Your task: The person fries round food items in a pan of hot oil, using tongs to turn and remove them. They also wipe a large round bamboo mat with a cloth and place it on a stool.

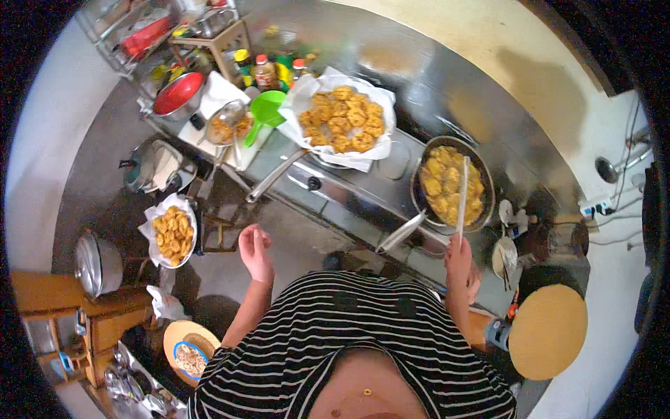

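Note:
My right hand (457,257) is closed around long pale cooking chopsticks (464,192). They reach into a dark frying pan (490,207) on the right side of the stove. Several yellow battered pieces (440,183) fry in oil there, and the pan's handle points toward me. In the air left of my body is my left hand (255,251), its fingers loosely bent and holding nothing that shows. Farther away, a paper-lined pan (382,99) holds browned fried pieces (343,120), its long handle slanting down to the left.
A green ladle (265,110), a strainer (227,126) and seasoning bottles (265,72) stand left of the lined pan. A second paper-lined bowl (144,229) of fried pieces sits at left. A round tan board (548,332) is at lower right.

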